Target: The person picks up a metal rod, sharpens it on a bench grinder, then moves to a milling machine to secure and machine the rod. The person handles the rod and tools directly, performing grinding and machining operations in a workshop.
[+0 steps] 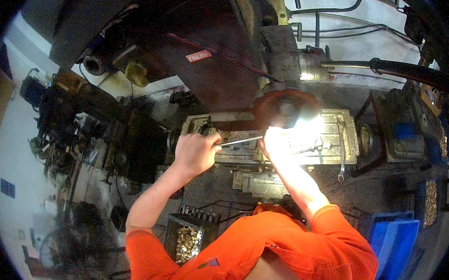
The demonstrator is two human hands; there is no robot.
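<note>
My left hand [196,152] is closed around the end of a shiny metal bar [241,140] that runs rightward across the pale machine table [333,147]. Under a glaring lamp, my right hand [275,143] rests on the table just below a round reddish cutter wheel [286,108]. The glare washes out its fingers, so what it grips cannot be made out. Both sleeves are orange.
A dark crate of small brass parts [188,240] stands below my left arm. Blue plastic bins [393,245] sit at the right, with another bin of brass pieces [430,202]. A dark machine body [199,50] looms above. Cluttered machinery [80,124] fills the left.
</note>
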